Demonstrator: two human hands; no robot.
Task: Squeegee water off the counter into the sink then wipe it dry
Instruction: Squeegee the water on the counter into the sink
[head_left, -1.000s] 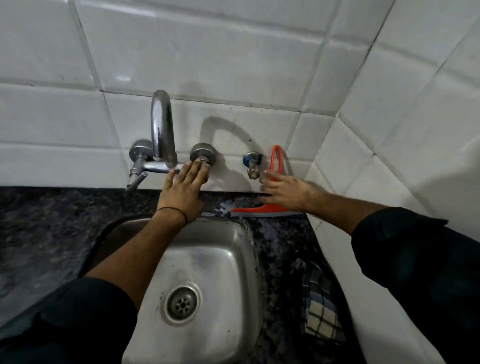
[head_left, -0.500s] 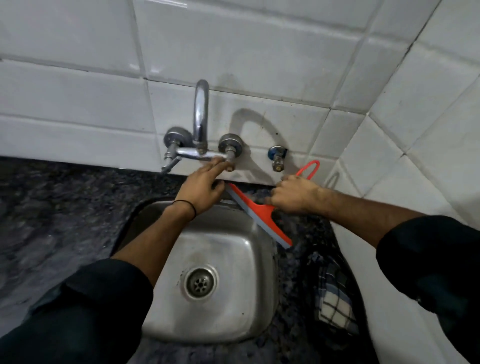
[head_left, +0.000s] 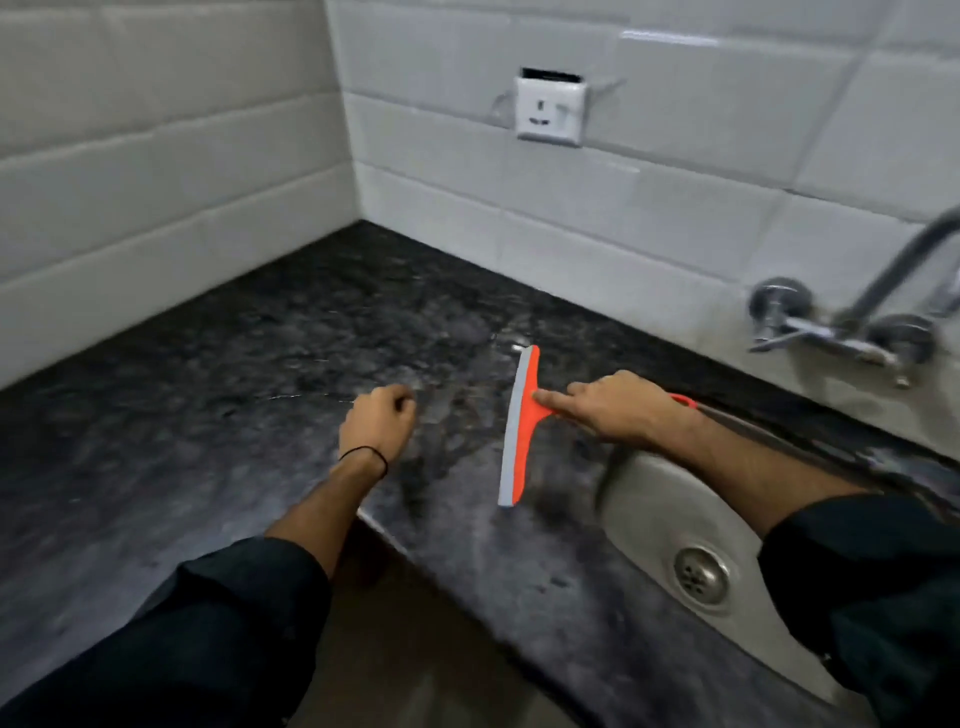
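Observation:
My right hand (head_left: 621, 410) grips the handle of an orange squeegee (head_left: 519, 426), index finger stretched along it toward the grey blade. The blade stands on the dark speckled counter (head_left: 249, 374) just left of the steel sink (head_left: 675, 514). My left hand (head_left: 379, 421) hovers over the counter to the left of the blade, fingers curled into a loose fist with nothing in it. A wet sheen shows on the counter near the blade's far end.
White tiled walls meet in a corner at the back left. A wall socket (head_left: 549, 110) sits above the counter. The chrome tap (head_left: 852, 322) projects from the wall at the right. The counter's front edge (head_left: 447, 571) runs diagonally below my arms.
The view has swung left from the sink to the open counter. My right hand carried the squeegee from behind the sink over to the counter; my left hand left the tap and closed.

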